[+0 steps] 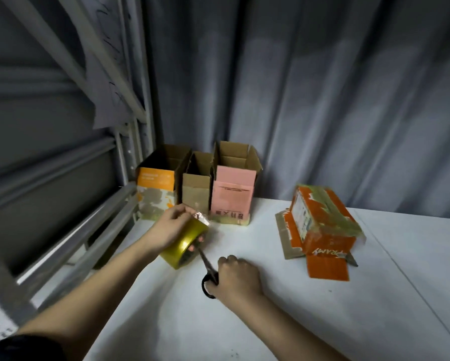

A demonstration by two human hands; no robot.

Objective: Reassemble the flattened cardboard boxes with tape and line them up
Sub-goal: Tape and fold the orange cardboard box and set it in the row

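near the left edge of the counter [270,321], the left hand [170,230] grips the tape roll [186,243], fingers curled over its top and pinching the loose tape end. the right hand [238,278] holds black scissors [209,272], fingers curled through the handles, blades pointing at the roll. roll looks light and stiff but glossy, likely slippery; best held through the core or across the rim. the free tape end will stick to itself if let go.

at the back left corner three upright open boxes stand in a row, touching: orange-and-white box [156,194], plain brown box [196,188], pink box [233,194]. toward the back right the orange box [323,225] lies on its side, well apart, taped seam on top, flaps splayed. cardboard is light, creases easily; grip by the side walls, not the flaps. nothing lies between it and the row; gray curtain [323,87] behind, metal rack [62,178] at left.
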